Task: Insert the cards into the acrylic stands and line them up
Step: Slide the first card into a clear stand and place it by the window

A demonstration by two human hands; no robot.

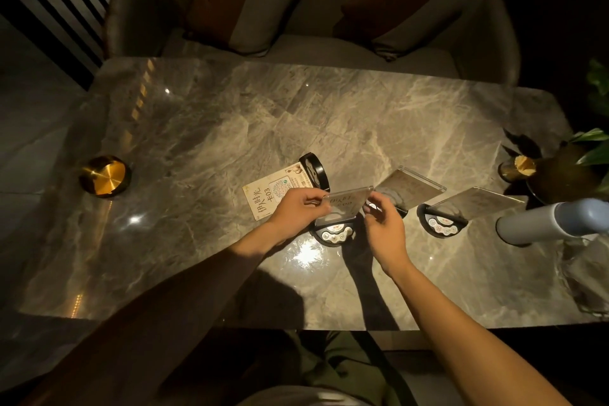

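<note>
On the marble table (204, 128), my left hand (298, 208) and my right hand (384, 219) pinch the two side edges of a clear acrylic stand (346, 204) that has a printed card inside it and sits in a black round base (333, 234). A loose white card (267, 194) marked 03 lies flat just left of my left hand. A black base (314, 170) lies tipped on its side behind that card. To the right stand two more acrylic stands (410, 186) (474, 201), both on black bases.
A brass ashtray (103, 175) sits at the table's left. A grey cylindrical lamp or bottle (547, 219), a dark vase with green leaves (573, 168) and a small holder (515, 166) crowd the right edge. A sofa with cushions (250, 3) is beyond the table.
</note>
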